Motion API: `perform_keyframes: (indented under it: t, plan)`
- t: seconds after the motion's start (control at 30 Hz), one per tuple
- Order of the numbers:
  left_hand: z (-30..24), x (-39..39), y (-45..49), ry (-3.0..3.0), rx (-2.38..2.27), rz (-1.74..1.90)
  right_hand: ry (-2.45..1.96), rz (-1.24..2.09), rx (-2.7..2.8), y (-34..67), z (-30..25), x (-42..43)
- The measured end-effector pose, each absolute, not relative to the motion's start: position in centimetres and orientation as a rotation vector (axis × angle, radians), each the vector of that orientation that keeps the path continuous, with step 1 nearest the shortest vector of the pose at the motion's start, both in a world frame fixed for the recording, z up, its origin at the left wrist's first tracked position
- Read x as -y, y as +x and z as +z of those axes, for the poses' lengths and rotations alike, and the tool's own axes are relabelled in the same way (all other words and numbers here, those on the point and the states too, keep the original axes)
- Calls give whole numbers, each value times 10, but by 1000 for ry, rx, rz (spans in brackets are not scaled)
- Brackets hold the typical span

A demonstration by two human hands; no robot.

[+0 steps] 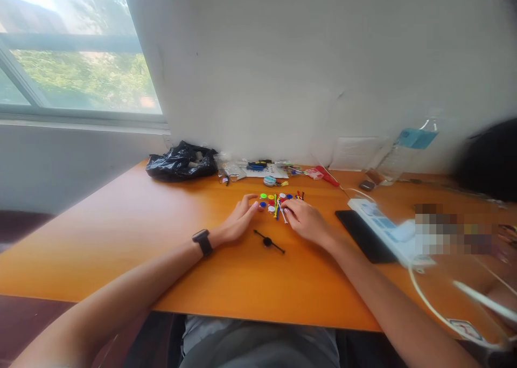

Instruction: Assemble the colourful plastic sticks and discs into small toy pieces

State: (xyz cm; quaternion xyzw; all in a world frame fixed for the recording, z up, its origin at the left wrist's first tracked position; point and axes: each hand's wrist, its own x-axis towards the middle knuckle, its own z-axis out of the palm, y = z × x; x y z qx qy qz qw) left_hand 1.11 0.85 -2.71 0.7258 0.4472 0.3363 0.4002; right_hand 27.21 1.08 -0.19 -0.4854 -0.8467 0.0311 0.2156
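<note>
Both my hands rest on an orange table (121, 238) at a small heap of coloured round discs and thin sticks (275, 202). My left hand (239, 221), with a black watch on its wrist, lies flat with fingers stretched toward the discs. On the right of the heap, my right hand (306, 220) has its fingers curled down onto the sticks; whether it grips one I cannot tell. A black disc on a black stick (268, 242) lies on the table between my wrists.
A black plastic bag (181, 162) and small tools and packets (266, 169) lie along the wall. A black phone (363, 234), a white power strip (383, 225) with cable and a water bottle (404, 155) are at the right. A window is at the left.
</note>
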Motion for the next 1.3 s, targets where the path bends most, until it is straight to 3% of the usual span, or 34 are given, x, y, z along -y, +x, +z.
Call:
perform_keyframes:
  t: [1.3]
  plan:
    - [-17, -3, 12, 2031, -1124, 901, -1221, 147, 2410, 257, -14, -3]
